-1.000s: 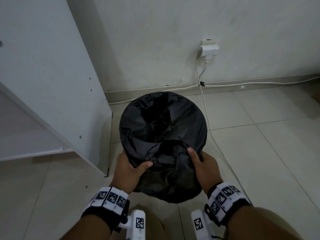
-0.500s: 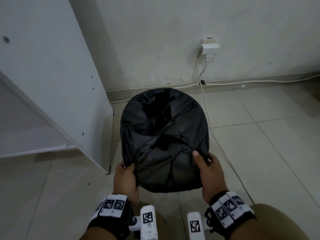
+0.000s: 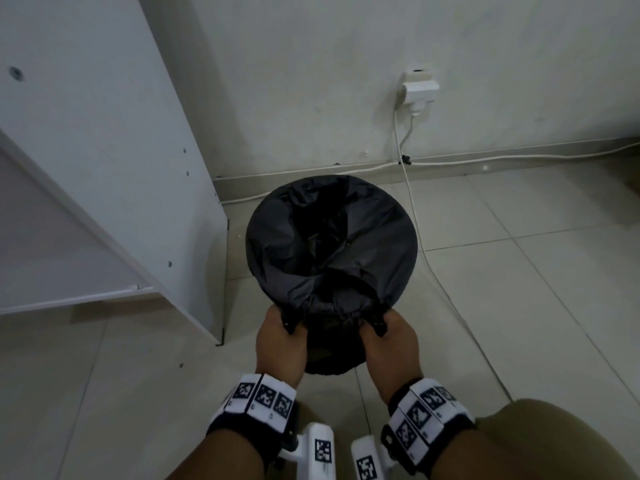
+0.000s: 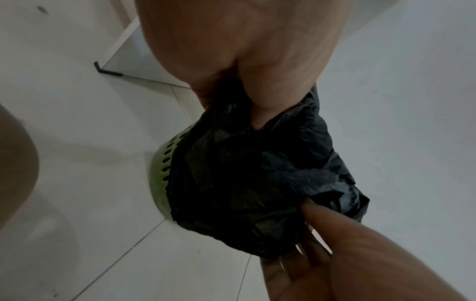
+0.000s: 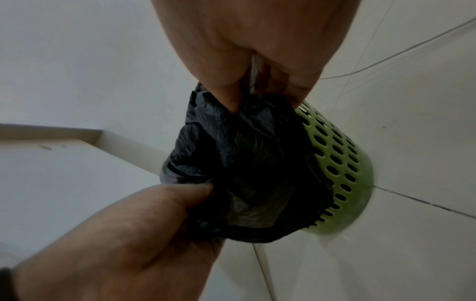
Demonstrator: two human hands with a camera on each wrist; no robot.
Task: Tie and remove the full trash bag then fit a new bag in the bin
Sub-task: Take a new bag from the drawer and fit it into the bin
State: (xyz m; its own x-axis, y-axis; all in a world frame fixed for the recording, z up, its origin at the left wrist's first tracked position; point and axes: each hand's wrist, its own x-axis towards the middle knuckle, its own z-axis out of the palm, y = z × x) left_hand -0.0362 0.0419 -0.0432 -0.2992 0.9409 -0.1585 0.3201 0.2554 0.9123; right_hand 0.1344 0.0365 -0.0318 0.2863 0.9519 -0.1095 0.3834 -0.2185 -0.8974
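Note:
A black trash bag (image 3: 332, 258) covers the mouth of a round green perforated bin (image 5: 342, 163) that stands on the tiled floor. The bin's wall also shows in the left wrist view as green plastic (image 4: 161, 173) under the bag (image 4: 244, 183). My left hand (image 3: 280, 341) grips the bag's bunched near edge on the left side. My right hand (image 3: 389, 341) grips the same edge on the right side. Both fists hold folds of black plastic (image 5: 244, 163) lifted off the near rim. What lies inside the bag is hidden.
A white cabinet panel (image 3: 104, 150) stands close to the bin's left. A wall socket with a plug (image 3: 419, 90) sits behind, and its white cable (image 3: 426, 258) runs down along the floor past the bin's right side. My knee (image 3: 561, 441) is at the bottom right.
Both hands went from flat on the bag's near side to fists that grip its bunched near edge. The near edge is now gathered up off the rim.

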